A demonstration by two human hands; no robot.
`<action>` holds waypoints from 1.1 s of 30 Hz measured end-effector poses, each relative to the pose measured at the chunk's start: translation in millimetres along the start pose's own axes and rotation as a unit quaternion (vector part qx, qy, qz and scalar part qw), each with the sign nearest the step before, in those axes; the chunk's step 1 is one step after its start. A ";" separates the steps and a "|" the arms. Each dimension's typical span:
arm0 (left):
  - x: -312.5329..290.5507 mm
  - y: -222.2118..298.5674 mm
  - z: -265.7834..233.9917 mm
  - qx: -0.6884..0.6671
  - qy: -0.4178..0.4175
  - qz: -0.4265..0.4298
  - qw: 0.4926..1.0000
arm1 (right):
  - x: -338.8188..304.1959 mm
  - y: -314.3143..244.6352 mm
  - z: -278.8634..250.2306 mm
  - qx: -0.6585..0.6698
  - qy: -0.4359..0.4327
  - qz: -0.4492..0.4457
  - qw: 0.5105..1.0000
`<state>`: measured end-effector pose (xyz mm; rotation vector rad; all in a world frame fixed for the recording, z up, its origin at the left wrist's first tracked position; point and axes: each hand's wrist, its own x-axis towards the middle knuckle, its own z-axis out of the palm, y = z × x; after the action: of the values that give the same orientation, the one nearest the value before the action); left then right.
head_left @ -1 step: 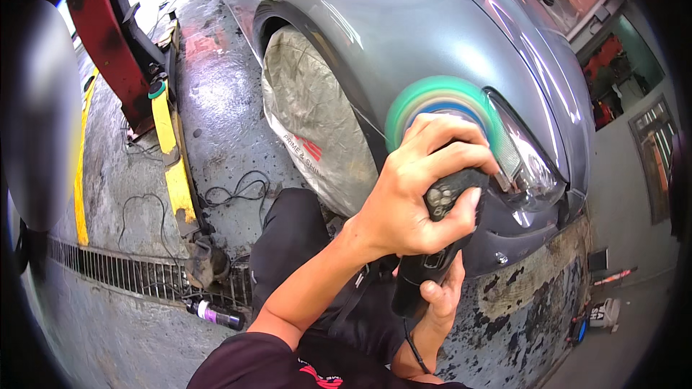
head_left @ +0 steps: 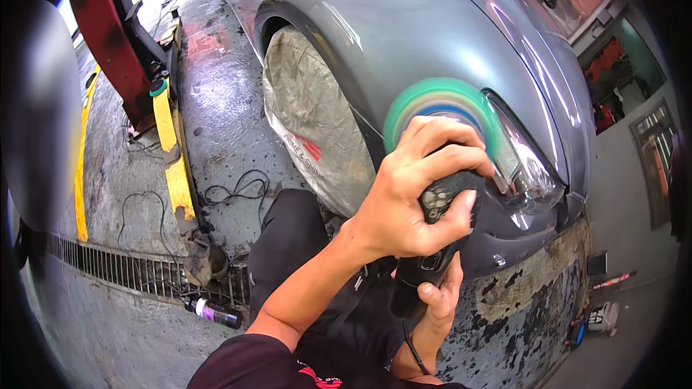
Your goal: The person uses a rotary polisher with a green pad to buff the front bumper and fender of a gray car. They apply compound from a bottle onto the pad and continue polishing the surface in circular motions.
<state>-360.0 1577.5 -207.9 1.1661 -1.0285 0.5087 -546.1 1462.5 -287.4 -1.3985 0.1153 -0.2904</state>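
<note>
Left hand point(head_left: 418, 191) wrapped over the head of a black, long-bodied handheld polisher point(head_left: 417, 277), thumb and fingers clamped round the front grip; right hand point(head_left: 441, 301) grasping its rear barrel, thumb visible, other fingers partly hidden. Round green-and-beige pad with blue centre point(head_left: 430, 91) is motion-blurred, up against the glossy grey metal car fender point(head_left: 411, 36), just beside the clear elongated headlight point(head_left: 532, 166); pad face hidden, so can't confirm full contact. Polisher body slants down toward the wearer, black cord point(head_left: 413, 349) off the rear end. Wheel well left of the pad has a wrinkled grey fabric wheel cover point(head_left: 310, 94) in it
</note>
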 end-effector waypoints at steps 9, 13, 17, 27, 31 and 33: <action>-2.4 -5.6 -13.3 0.015 0.053 -0.013 0.998 | 30.6 -26.5 0.0 -0.035 -0.056 0.006 0.998; -5.5 -11.7 -21.8 -0.007 0.050 -0.010 0.999 | 33.7 -25.8 12.6 -0.022 -0.044 0.014 0.999; 0.5 -17.9 -40.3 -0.016 0.039 -0.005 0.999 | 37.3 -19.4 28.4 -0.024 -0.030 0.020 0.999; 14.9 -63.0 -112.4 -0.087 0.027 0.053 0.994 | 73.2 2.9 98.5 -0.077 0.004 -0.021 0.997; 19.8 -86.6 -142.3 -0.137 0.026 0.051 0.989 | 96.5 10.8 123.7 -0.128 0.016 -0.046 0.991; 18.6 -101.7 -156.8 -0.146 0.036 0.054 0.987 | 107.8 12.3 136.0 -0.152 0.011 -0.040 0.988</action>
<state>-209.7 1682.4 -248.9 0.8294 -1.0681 0.4639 -407.1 1564.8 -266.2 -1.7053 0.1250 -0.3666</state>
